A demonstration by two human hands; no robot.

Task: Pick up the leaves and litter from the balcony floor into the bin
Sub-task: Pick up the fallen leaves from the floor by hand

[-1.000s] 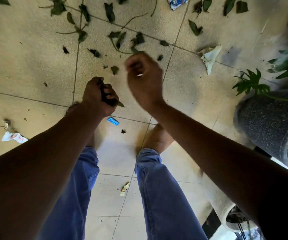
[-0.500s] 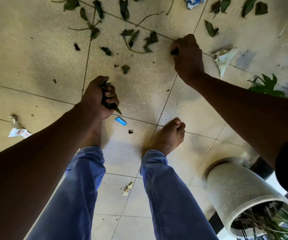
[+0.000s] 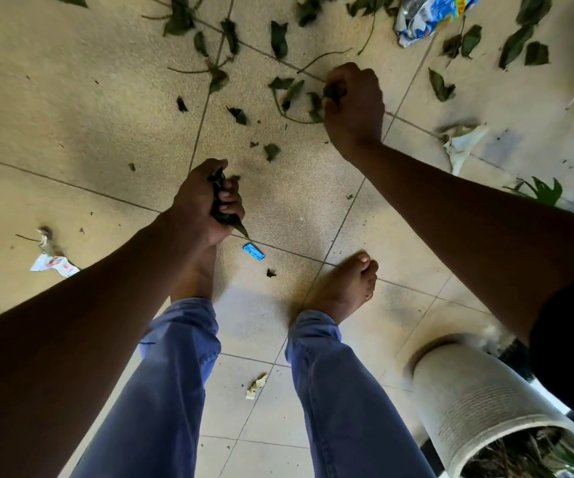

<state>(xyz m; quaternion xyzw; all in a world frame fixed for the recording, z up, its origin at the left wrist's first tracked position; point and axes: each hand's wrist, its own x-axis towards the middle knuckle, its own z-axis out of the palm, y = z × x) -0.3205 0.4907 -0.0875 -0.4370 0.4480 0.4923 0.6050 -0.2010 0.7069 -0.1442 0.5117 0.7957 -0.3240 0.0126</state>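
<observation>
Far left on the floor [image 3: 72, 115]: torn white wrapper [image 3: 54, 265] with a dried scrap [image 3: 45, 236] just beyond it, well apart from both hands.

Left hand [image 3: 206, 205]: grip curled tight round a wad of dark leaves [image 3: 222, 210], one leaf tip poking out below the fist. Held above the floor, over the left foot. Judged to serve as the store for what is gathered.

Just right of and below that fist: small blue wrapper [image 3: 254, 252] on a tile joint, with a leaf crumb [image 3: 271, 272] nearer the feet. A pale paper scrap [image 3: 255, 386] lies between the legs.

Centre: loose leaf bits [image 3: 272, 150], then a stemmed sprig [image 3: 290, 98] with its long axis running left to right, its right end under the right hand.

Right hand [image 3: 354, 98]: grip pinching a leaf [image 3: 332, 91] at floor level, knuckles up, fingers curled under. The sprig lies immediately to its left, so this hand is nearer than the left. Judgement: the next take is leftward along the stem.

Right: single leaf [image 3: 440, 86], crumpled white paper [image 3: 461, 146], blue-white bag [image 3: 430, 15] at top, more leaves [image 3: 516, 43] beyond.

Lower right: ribbed white pot [image 3: 478, 401] holding plants. No bin visible.
</observation>
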